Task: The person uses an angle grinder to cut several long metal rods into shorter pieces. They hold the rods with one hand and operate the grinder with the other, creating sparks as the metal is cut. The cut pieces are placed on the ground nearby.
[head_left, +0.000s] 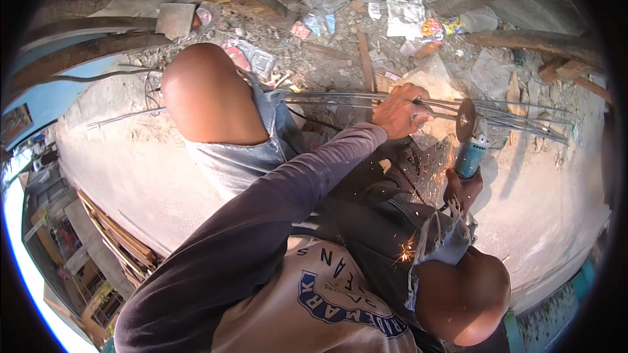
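Rods [523,124] ran crosswise beyond the knees [212,95], the left hand [399,112] clenching some in its grip; the right hand [464,189] grasped a grinder [471,158]. Cutting seemed underway; the next move apparently called for steadiness.

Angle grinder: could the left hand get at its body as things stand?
Probably not freely: the left hand grips metal rods, and the disc and sparks of the angle grinder are close by.

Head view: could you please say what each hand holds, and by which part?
The left hand holds rods near the disc; the right hand grips the grinder by its rear.
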Available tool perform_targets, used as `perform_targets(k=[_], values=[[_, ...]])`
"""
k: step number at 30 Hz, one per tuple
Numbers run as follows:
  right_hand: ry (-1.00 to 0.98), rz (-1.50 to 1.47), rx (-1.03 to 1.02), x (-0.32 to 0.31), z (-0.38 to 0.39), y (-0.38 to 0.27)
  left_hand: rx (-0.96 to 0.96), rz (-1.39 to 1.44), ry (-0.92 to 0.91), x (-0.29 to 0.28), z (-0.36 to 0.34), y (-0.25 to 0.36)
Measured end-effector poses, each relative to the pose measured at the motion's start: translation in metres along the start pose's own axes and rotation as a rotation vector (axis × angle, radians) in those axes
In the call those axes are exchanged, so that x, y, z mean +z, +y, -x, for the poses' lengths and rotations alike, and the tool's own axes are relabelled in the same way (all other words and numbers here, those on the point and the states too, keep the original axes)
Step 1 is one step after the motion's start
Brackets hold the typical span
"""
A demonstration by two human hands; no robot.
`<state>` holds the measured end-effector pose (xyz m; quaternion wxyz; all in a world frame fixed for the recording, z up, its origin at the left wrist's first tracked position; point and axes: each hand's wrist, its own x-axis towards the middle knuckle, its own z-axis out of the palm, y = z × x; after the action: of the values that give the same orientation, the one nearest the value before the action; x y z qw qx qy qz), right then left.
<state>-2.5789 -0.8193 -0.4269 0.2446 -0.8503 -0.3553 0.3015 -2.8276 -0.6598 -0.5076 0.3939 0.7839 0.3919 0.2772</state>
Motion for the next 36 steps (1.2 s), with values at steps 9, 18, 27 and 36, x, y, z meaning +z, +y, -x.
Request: perform_targets(k=[9, 18, 27, 36], values=[[0.035, -0.126, -0.074, 0.013, 0.01, 0.028, -0.008, 0.053, 0.04, -0.001, 0.008, -0.004], [0.027, 0.226, 0.006, 0.0, 0.003, -0.003, -0.064, -0.012, -0.039, -0.009, -0.002, -0.001], [0.009, 0.134, 0.117, -0.004, 0.018, -0.029, -0.02, -0.027, -0.057, -0.004, -0.002, -0.004], [0.031, 0.143, 0.069, 0.003, 0.016, -0.031, -0.031, -0.039, -0.056, -0.008, 0.001, -0.007]])
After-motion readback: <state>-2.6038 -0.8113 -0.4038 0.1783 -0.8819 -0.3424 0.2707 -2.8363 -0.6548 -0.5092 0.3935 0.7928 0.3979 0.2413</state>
